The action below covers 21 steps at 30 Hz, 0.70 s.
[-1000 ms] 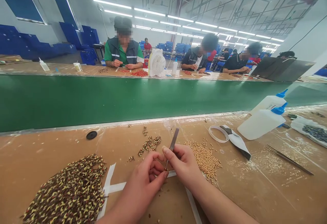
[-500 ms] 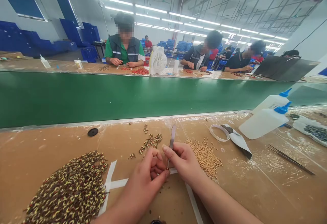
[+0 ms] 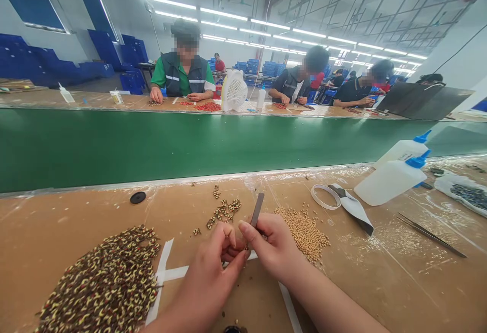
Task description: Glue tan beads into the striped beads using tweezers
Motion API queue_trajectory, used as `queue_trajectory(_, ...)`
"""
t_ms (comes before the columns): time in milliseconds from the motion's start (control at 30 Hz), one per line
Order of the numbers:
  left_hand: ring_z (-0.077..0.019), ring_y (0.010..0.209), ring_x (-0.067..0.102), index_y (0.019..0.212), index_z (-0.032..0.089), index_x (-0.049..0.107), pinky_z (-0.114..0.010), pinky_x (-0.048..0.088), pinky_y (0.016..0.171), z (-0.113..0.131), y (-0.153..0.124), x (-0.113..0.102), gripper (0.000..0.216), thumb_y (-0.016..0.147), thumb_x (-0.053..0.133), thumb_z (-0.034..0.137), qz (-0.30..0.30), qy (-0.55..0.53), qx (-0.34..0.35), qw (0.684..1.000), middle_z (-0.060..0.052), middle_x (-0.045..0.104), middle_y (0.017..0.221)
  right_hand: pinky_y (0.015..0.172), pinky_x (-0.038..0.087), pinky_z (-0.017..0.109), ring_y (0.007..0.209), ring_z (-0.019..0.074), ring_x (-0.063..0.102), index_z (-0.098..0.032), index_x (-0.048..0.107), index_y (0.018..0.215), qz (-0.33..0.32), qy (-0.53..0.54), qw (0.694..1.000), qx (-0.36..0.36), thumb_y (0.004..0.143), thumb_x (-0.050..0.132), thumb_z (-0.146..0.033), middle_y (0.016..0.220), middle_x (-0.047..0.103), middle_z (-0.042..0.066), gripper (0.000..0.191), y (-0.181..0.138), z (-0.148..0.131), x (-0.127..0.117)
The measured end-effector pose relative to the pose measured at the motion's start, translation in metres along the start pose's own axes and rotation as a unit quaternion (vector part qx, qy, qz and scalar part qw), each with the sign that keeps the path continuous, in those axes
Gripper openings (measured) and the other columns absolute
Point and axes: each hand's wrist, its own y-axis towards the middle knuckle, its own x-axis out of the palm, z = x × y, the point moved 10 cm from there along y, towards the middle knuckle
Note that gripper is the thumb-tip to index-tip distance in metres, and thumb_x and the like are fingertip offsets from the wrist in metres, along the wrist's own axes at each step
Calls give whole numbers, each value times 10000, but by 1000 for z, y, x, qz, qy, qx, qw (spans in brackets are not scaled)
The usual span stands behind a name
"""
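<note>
My right hand (image 3: 274, 244) is closed around metal tweezers (image 3: 257, 208), whose flat end sticks up while the tips point down at my left fingertips. My left hand (image 3: 216, 259) is closed in a pinch beside it; a tiny piece shows at the fingertips, too small to name. To the left lies a big heap of small brown, yellow and red pieces (image 3: 101, 282). A few similar pieces (image 3: 225, 210) lie loosely beyond my hands. Just right of my right hand is a pile of round beige beads (image 3: 307, 236).
Strips of white tape (image 3: 177, 273) mark the table. At right are a tape roll (image 3: 325, 197), two glue bottles (image 3: 391, 183) and a second pair of tweezers (image 3: 431, 235). A black disc (image 3: 137, 197) lies left. Beyond the green belt (image 3: 171, 145), co-workers sit near a white fan (image 3: 234, 91).
The tweezers have tilted to the right at their upper end, and both hands have shifted slightly. Across the belt, a co-worker's hand has moved onto a small pile.
</note>
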Motion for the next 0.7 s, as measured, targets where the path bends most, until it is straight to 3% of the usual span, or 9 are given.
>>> queue_trajectory(200, -165, 762, 590, 876, 248, 481, -286, 455, 713, 10, -3, -3, 216, 1012, 631, 326, 18, 47, 23, 998, 21, 602, 856, 594, 286, 299, 583, 122, 402, -200, 482, 628, 6, -23, 1000, -14, 1101, 505, -492, 602, 457, -22, 556, -4, -7, 2)
queue_trajectory(333, -202, 845, 670, 1027, 251, 583, -326, 497, 773, 9, 1, -2, 63, 1000, 627, 288, -5, 88, 5, 996, -6, 712, 934, 555, 283, 283, 559, 123, 392, -213, 469, 612, 20, 25, 998, 53, 1026, 571, -553, 578, 431, -29, 545, 2, 12, -3)
queue_trajectory(433, -231, 912, 700, 1074, 262, 659, -366, 496, 818, 8, 4, -5, 108, 984, 624, 211, -11, 163, 7, 987, -16, 763, 979, 544, 306, 274, 555, 128, 430, -208, 542, 666, 67, 57, 991, 100, 987, 571, -605, 589, 472, -22, 512, 6, 26, -24)
queue_trajectory(533, -253, 947, 685, 989, 283, 750, -403, 466, 862, 19, 4, 1, 167, 992, 629, 167, -28, 260, 78, 962, -11, 771, 970, 550, 286, 278, 563, 129, 416, -207, 519, 662, 83, -32, 990, 107, 992, 539, -615, 592, 451, -22, 525, 10, 29, -48)
queue_trajectory(700, -268, 953, 666, 1003, 300, 798, -405, 412, 842, 30, 1, 5, 180, 1011, 679, 165, -21, 350, 152, 924, 0, 788, 936, 527, 187, 301, 540, 121, 320, -217, 360, 609, -32, -203, 971, 118, 999, 540, -476, 543, 367, -34, 501, 12, 35, -43)
